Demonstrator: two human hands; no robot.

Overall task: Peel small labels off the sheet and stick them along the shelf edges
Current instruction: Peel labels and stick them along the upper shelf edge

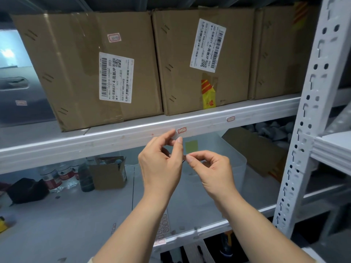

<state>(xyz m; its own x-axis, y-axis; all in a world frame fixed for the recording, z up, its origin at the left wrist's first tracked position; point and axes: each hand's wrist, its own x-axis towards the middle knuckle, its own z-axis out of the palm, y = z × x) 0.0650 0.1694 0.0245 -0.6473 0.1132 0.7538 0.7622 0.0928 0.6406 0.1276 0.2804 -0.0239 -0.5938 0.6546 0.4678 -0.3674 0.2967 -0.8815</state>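
Note:
Two small red-bordered labels are stuck on the white upper shelf edge [114, 138], one label [181, 130] at the middle and another label [230, 119] further right. My left hand [161, 162] is raised just under the middle one, thumb and forefinger pinched on a small pale label [175, 138]. My right hand [210, 168] is beside it, its thumb and forefinger pinched together against my left thumb; whether they grip anything is hidden. The label sheet [162, 231] lies on the lower shelf near its front edge, partly behind my left forearm.
Three cardboard boxes [91, 73] fill the upper shelf. Below are a clear plastic bin [228, 160], a small open carton [109, 173], water bottles [57, 177] and a black cloth [26, 190]. A perforated white upright [307, 111] stands to the right.

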